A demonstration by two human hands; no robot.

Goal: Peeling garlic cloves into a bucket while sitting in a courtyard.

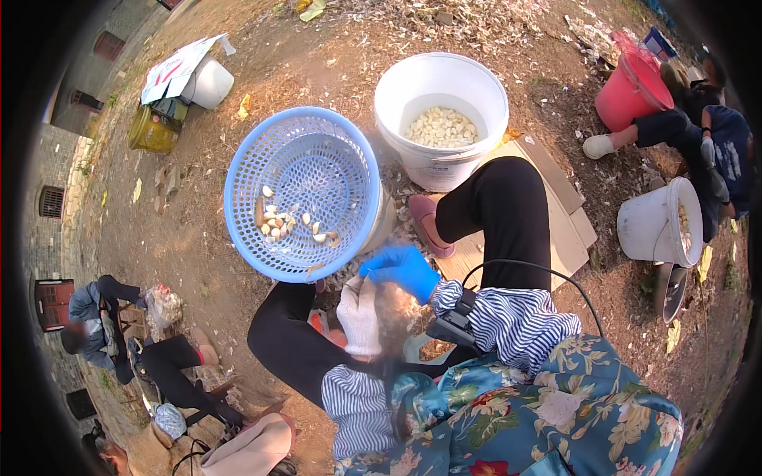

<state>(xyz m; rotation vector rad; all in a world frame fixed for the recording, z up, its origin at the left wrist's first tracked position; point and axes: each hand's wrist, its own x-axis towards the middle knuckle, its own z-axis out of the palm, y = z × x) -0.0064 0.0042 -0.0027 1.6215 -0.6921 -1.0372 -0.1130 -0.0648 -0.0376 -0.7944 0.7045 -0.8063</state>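
Observation:
My left hand [359, 315], in a white knit glove, and my right hand [405, 272], in a blue rubber glove, meet at the fingertips just below the rim of a blue plastic basket [234, 184]. Whatever is pinched between them is too small to tell. Several garlic cloves [275, 225] and a brown-handled tool or piece [259, 212] lie in the basket, which rests tilted on a pale bucket. Behind my right knee stands a white plastic bucket [440, 71] with peeled garlic cloves [442, 127] in liquid.
Flattened cardboard [568, 238] lies under my foot. At right are a red bucket [631, 92], a white bucket [646, 223] and a seated person [729, 154]. Other people sit at lower left near a plastic bag [164, 306]. A covered white bucket [211, 83] stands at upper left. Garlic skins litter the ground.

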